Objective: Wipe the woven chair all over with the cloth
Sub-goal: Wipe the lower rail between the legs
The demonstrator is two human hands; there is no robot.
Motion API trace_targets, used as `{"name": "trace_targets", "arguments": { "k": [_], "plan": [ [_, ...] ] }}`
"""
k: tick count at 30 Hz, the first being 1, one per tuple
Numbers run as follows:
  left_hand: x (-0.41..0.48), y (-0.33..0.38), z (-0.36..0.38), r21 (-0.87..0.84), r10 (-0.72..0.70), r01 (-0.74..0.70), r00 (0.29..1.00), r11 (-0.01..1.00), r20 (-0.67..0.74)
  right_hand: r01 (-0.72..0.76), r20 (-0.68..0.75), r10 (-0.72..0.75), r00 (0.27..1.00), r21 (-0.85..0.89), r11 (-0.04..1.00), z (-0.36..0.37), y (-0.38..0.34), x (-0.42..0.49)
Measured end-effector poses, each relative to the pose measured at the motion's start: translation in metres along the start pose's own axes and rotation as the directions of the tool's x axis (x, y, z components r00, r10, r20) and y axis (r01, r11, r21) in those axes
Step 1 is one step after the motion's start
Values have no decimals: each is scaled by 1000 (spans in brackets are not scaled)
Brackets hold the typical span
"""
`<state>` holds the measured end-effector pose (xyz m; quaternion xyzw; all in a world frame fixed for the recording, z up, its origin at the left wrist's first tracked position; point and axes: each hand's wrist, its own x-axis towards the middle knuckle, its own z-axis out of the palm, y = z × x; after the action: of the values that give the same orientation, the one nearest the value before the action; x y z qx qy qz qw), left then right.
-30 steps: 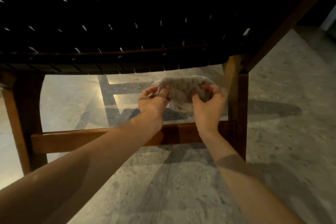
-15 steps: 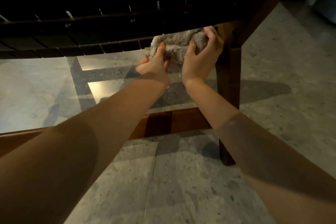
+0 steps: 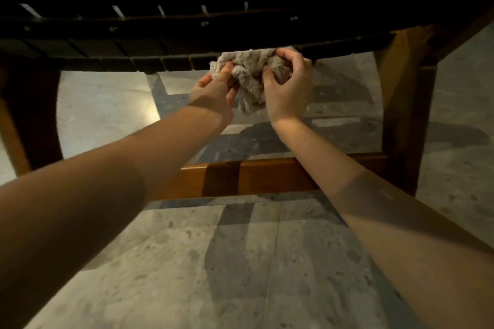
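Head view: cloth (image 3: pixel 250 72) is held against woven chair (image 3: pixel 133 59) seat edge.
Grip: left hand (image 3: pixel 213 91), right hand (image 3: pixel 288 88) both clamped on cloth — likely bunched for firmer wiping.

We count:
- one woven chair (image 3: pixel 160 43)
- one cloth (image 3: pixel 248 72)
- two bare hands: one left hand (image 3: pixel 213 93), one right hand (image 3: pixel 288 88)
- two forearms: left forearm (image 3: pixel 133 168), right forearm (image 3: pixel 347 181)
- two wooden chair legs in view: left leg (image 3: pixel 32 115), right leg (image 3: pixel 401 128)
- one low crossbar (image 3: pixel 267 176) between legs
- light slits (image 3: pixel 117 10) in weave: we make out several, exact number unclear
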<state>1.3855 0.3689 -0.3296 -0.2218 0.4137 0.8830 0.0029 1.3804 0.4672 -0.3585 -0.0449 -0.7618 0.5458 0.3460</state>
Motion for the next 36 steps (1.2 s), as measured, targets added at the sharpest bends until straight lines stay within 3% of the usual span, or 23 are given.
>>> {"name": "trace_targets", "arguments": {
  "k": [4, 14, 22, 29, 34, 36],
  "plan": [
    [10, 27, -34, -14, 74, -74, 996, 997, -48, 28, -58, -28, 998, -4, 1000, 26, -11, -17],
    [23, 86, -100, -131, 101, -132, 970, 983, -220, 109, 185, -99, 978, -44, 993, 102, -42, -57],
    [17, 143, -137, -193, 79, -148, 941, 970, -329, 114, 279, -110, 954, 1, 993, 160, -78, -85],
    [5, 165, -149, -187, -57, 20, 980, 982, -192, 6, 361, -29, 932, 63, 998, 192, -99, -99],
    [-11, 164, -170, -376, -120, 72, 987, 924, -105, -74, 547, 16, 837, 84, 994, 189, -105, -112],
    [-19, 160, -176, -390, -112, 46, 982, 920, -149, -117, 591, 35, 806, 101, 988, 177, -105, -117]
  ]
}}
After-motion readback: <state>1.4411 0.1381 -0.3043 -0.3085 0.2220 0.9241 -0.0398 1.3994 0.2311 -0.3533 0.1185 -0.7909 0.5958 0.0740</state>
